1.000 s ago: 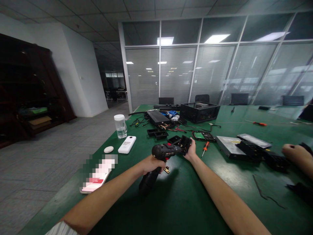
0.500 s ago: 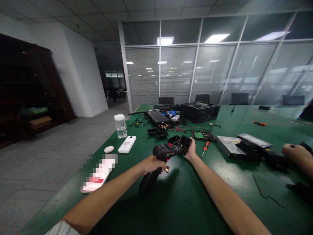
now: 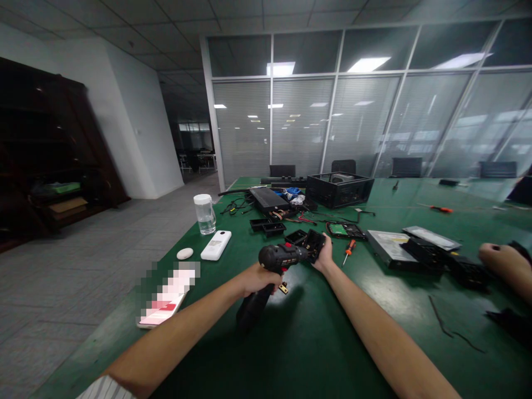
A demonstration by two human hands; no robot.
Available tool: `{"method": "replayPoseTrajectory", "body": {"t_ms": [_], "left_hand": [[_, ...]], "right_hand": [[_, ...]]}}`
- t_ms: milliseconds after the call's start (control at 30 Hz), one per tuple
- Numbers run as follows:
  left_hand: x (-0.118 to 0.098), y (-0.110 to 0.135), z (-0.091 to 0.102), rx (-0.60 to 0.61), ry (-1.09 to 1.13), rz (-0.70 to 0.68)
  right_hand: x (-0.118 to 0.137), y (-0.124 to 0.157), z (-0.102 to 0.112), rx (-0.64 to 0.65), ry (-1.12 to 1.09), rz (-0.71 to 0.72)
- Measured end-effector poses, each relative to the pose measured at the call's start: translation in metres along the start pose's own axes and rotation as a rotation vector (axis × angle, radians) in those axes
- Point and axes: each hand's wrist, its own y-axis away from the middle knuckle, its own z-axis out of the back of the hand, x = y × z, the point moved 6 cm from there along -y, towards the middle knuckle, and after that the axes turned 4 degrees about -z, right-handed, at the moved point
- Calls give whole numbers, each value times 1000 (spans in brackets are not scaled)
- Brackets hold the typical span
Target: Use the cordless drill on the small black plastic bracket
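Note:
My left hand [image 3: 260, 279] is wrapped round the grip of a black cordless drill [image 3: 279, 257], its nose pointing right. Held in my right hand [image 3: 326, 254] is a small black plastic box-shaped housing [image 3: 312, 245], its open side turned toward the drill. The drill's tip reaches to the housing; the exact contact point is too dark to make out. Just below the drill a small brass-coloured piece [image 3: 284, 288] lies on the green table [image 3: 299, 354]. Behind the housing sits a black tray-like part [image 3: 295, 238].
An orange screwdriver [image 3: 349, 250] lies right of my right hand. Flat metal drives [image 3: 388, 247] are farther right, near another person's hand [image 3: 501, 260]. A water jug [image 3: 205, 215], a white power bank [image 3: 216, 245] and a phone [image 3: 168, 296] lie left. A black computer case [image 3: 338, 190] stands behind.
Almost nothing differs. Both hands keep the drill and the housing in the same place, with only a very slight shift of the view.

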Motion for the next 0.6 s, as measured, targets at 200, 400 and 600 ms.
{"method": "replayPoseTrajectory", "body": {"t_ms": [200,400,600], "left_hand": [[0,0,1,1,0,1],[-4,0,1,-6,12,4],[-5,2,0,-15,21,21]], "right_hand": [[1,3,-4,5,-35,-4],[0,3,-2,-7,-40,-20],[3,2,-2,16,25,-5]]}}
